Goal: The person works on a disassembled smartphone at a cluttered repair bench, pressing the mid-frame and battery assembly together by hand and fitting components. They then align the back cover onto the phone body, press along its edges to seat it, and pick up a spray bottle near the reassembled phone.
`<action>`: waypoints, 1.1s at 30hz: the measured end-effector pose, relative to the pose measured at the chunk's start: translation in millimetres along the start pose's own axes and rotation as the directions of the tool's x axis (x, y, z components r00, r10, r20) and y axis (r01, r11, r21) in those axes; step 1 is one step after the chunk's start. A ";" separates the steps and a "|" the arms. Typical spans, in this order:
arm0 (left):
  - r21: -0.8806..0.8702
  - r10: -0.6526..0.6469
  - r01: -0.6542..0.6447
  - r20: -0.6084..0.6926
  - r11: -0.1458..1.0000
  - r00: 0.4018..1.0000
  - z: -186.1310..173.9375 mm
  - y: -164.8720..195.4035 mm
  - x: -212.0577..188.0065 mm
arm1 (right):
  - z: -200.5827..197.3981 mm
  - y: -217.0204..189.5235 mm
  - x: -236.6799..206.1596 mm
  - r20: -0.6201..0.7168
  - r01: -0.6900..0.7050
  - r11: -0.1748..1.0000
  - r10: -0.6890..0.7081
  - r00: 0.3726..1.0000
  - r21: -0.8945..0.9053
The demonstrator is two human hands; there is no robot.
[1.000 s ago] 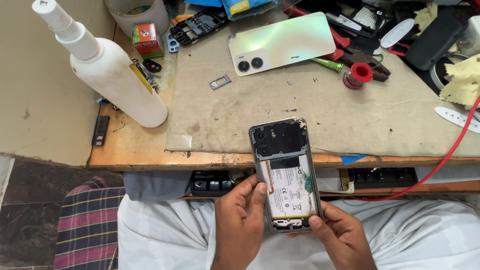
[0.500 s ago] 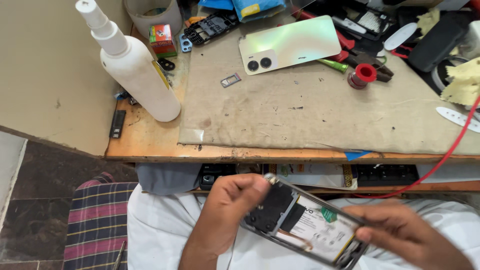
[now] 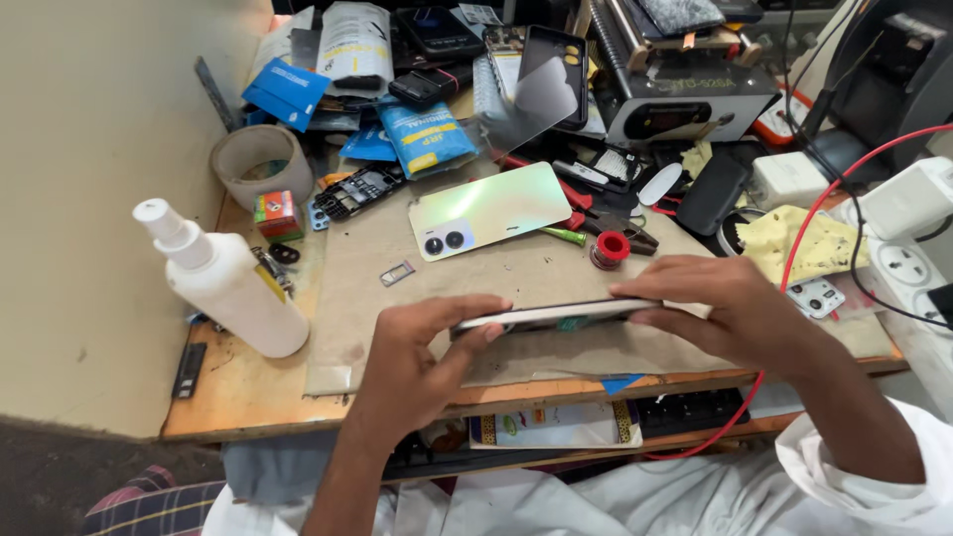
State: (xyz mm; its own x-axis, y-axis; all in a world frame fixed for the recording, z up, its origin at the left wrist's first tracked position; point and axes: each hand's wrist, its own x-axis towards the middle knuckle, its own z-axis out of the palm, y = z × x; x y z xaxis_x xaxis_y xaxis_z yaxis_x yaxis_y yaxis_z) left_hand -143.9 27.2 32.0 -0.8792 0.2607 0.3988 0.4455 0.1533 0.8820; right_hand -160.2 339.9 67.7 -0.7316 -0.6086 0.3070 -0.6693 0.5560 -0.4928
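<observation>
In the head view, the left hand (image 3: 422, 362) and the right hand (image 3: 730, 313) hold a slim, opened smartphone body with a dark frame (image 3: 556, 316) between them, edge-on to the camera and nearly level, just above the worn grey-brown work mat (image 3: 516, 273). The left hand's fingers curl around the phone's left end, thumb on top; the right hand grasps the right end from above, fingers laid along the upper edge. Both hands are closed on it.

Beyond the phone, on the mat, lies a detached phone back cover, glossy pale green with two camera rings (image 3: 488, 209). A small metal card tray (image 3: 397, 273) rests on the mat, left of the cover and well apart from the phone. A red round cap (image 3: 610, 248) sits near the cover's right end, beside a green-handled tool (image 3: 564, 235).

At the left edge of the wooden bench (image 3: 258, 392) stands a white plastic spray bottle (image 3: 226, 283), tilted slightly. Behind it are a small red and green box (image 3: 277, 213) and a roll of tape (image 3: 256, 161). A yellow cloth (image 3: 802, 243) lies to the right, crossed by a red wire (image 3: 794, 268) that runs down past the right wrist. The back of the bench is crowded with blue packets, phone parts and a grey machine (image 3: 685, 99).
</observation>
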 end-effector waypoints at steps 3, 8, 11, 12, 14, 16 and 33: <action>-0.066 0.000 -0.001 -0.005 0.998 1.000 4.8 -16.9 -10.1 | 5.2 20.7 -17.9 -0.055 -0.007 0.978 0.019 0.998 0.210; -0.167 -0.056 0.057 0.013 0.984 0.998 9.0 -28.0 -10.8 | 8.7 21.5 -19.4 -0.114 -0.011 0.981 0.033 0.993 0.194; -0.133 -0.071 0.073 0.014 0.989 0.997 6.7 -25.8 -5.8 | 10.1 5.5 -3.7 -0.101 -0.070 0.990 0.083 0.991 0.125; -0.093 -0.061 0.062 0.012 0.994 0.998 5.9 -25.1 -3.9 | 11.1 0.7 2.8 -0.083 -0.067 0.991 0.076 0.994 0.112; -0.074 -0.052 0.053 0.019 0.996 0.998 3.9 -23.0 -2.6 | 13.3 -6.1 16.0 -0.049 -0.056 0.995 0.060 0.997 0.084; -0.127 -0.041 0.045 0.040 0.991 0.998 2.7 -23.0 -0.4 | 17.0 -10.9 26.2 -0.045 0.033 0.995 -0.029 0.999 0.096; -0.086 -0.228 0.221 -0.097 0.972 0.969 -2.1 -30.7 18.1 | 25.6 29.4 12.5 -0.040 -0.490 0.601 0.656 0.754 0.631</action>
State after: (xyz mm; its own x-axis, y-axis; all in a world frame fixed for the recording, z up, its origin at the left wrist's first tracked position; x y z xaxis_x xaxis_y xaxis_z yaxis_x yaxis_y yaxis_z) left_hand -173.9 25.2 12.7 -0.9698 0.1254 0.2091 0.2245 0.1249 0.9664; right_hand -185.8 334.1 36.3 -0.9957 -0.0713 -0.0597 0.0378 0.2759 -0.9604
